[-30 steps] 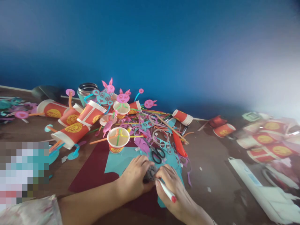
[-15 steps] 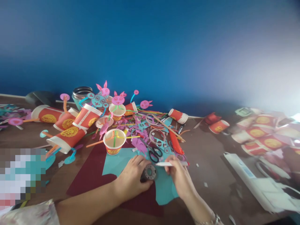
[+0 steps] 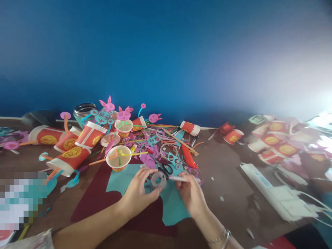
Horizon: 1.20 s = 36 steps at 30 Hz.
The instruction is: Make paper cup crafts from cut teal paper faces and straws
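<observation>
Left hand (image 3: 138,190) pinches a grey toothed ring (image 3: 158,180) above flat teal paper (image 3: 171,204); right hand (image 3: 190,192), fingers curled, grips a slim white marker (image 3: 181,178).

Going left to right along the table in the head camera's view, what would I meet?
Red paper cup lying on its side → upright paper cup with coloured straws → left hand → grey round disc → right hand → long white box.
</observation>
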Available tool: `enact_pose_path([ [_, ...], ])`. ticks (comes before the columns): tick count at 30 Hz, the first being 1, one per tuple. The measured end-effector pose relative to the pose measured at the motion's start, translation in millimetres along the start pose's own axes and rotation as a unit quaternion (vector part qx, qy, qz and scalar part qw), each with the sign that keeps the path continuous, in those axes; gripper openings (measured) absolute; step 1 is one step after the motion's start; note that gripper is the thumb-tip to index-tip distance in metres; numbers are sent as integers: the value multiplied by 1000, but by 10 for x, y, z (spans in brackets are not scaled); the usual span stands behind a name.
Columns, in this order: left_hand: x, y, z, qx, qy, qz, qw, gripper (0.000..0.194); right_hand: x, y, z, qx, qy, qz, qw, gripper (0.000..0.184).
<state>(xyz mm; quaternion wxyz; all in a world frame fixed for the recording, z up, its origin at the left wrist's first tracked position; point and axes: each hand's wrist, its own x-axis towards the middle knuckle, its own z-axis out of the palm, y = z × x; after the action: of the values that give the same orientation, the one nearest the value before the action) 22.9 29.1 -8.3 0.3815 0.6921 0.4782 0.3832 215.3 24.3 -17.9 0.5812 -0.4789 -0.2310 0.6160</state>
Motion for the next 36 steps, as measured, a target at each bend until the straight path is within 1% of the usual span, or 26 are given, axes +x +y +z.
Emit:
enact_pose_path([
  [2, -43, 15, 22, 37, -37, 37, 998, 41, -3, 11, -14, -8, -14, -5, 1000, 12],
  [5, -81, 6, 52, 74, -76, 66, 992, 43, -9, 8, -24, -21, -28, 1, 999, 22],
  [7, -81, -11, 61, 84, -87, 71, 990, 43, -15, -6, -19, -27, -31, 5, 999, 25],
  [9, -63, -33, 59, 80, -77, 66, 992, 43, -26, -23, -15, -45, -29, -10, 999, 25],
  [12, -8, -78, 47, 55, -25, 26, 998, 41, -64, -47, -33, -107, -34, -43, 993, 27],
  [14, 35, -106, 39, 28, 9, -11, 1000, 37, -106, -57, -58, -170, -41, -44, 984, 27],
  [17, 77, -118, 27, -25, 30, -54, 998, 33, -169, -63, -86, -277, -67, -39, 958, 26],
  [19, 89, -103, 11, -66, 33, -78, 994, 34, -192, -65, -83, -320, -83, -42, 943, 30],
  [23, 106, -66, -42, -173, 40, -136, 975, 42, -168, -64, -44, -334, -74, -50, 938, 37],
  [26, 142, -71, -80, -228, 50, -148, 961, 46, -124, -52, -32, -339, -78, -51, 936, 38],
  [32, 215, -126, -110, -273, 53, -178, 944, 50, -125, -78, -70, -348, -87, -66, 931, 28],
  [36, 217, -151, -103, -276, 49, -182, 943, 50, -163, -92, -82, -377, -86, -82, 918, 33],
])
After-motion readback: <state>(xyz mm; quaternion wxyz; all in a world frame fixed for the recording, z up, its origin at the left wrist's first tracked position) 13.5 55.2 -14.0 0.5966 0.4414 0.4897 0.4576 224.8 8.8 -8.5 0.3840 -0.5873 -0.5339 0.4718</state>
